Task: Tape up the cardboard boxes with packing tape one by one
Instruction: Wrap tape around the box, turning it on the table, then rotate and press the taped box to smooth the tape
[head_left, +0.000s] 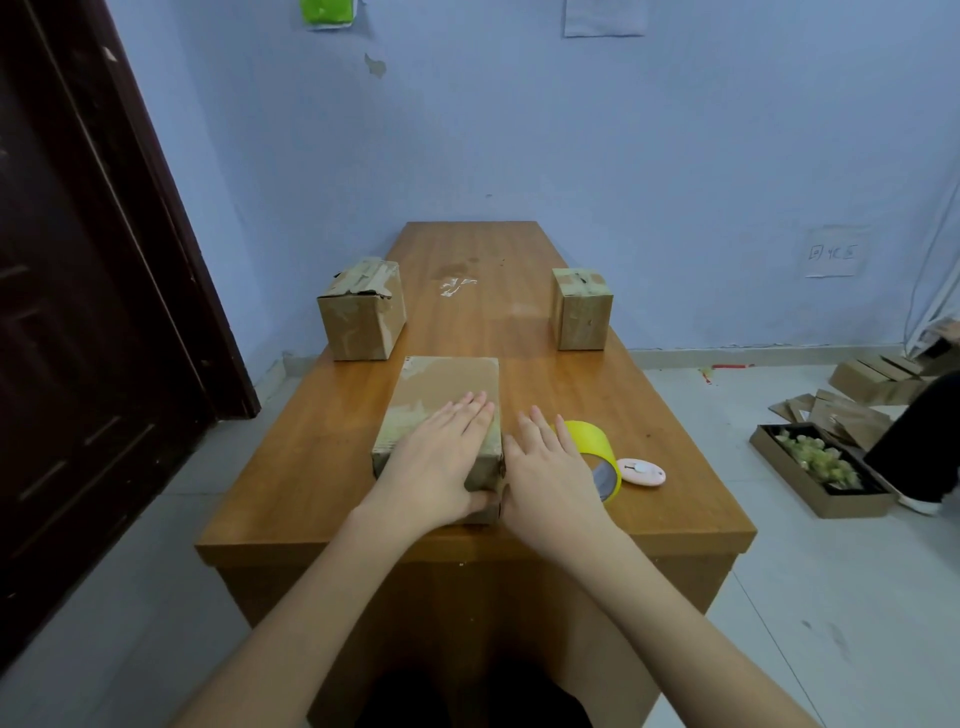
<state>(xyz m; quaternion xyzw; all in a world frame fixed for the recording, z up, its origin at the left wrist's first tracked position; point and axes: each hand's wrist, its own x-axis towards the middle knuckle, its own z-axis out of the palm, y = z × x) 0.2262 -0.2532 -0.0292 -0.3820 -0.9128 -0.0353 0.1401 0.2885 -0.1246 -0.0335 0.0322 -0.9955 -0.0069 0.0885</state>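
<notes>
Fingers straight on both hands, left hand (441, 457) pressed flat atop the near cardboard box (441, 400), thumb down its front, right hand (550, 467) released beside it over the yellow tape roll (597, 452), wooden table (322, 467) underneath.

Dim, even indoor light; soft focus (edges bowed by wide-angle).
</notes>
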